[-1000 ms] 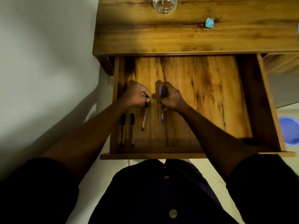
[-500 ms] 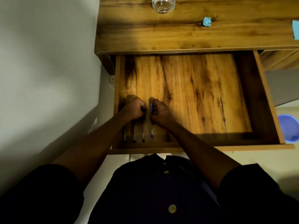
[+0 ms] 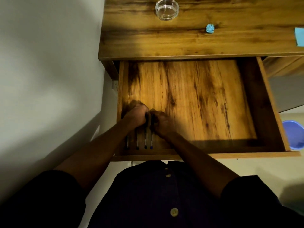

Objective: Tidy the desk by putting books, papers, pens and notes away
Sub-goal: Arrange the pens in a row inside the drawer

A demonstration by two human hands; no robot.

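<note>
While both fists sit low in the near-left corner of the open drawer point(image 3: 213, 156), I judge the step in hand to be setting the last pens into a neat row. From the head view, the left hand point(image 3: 137, 115) is curled round the upper end of the third pen point(image 3: 145, 139), counting from the left. The right hand point(image 3: 162, 123), just beside it, pinches the fourth pen point(image 3: 151, 140), whose tip shows blue. Two loose pens point(image 3: 137, 143) lie parallel nearer the left wall, partly hidden under the forearm, and all four tips line up close to the drawer's front wall. Next I would let both pens go and lift straight up, so that no finger drags the row crooked. Then comes a reach to the far desk point(image 3: 181, 41) for the crumpled blue scrap point(image 3: 210, 28) and the blue note pad point(image 3: 299, 37) at the right edge. The left drawer wall is tight beside the left wrist, and the desk's near edge overhangs the drawer's far end. To the right the drawer floor shows only wood grain, with room to swing. The glass point(image 3: 167, 9) stands far and left of the scrap, well apart.
</note>
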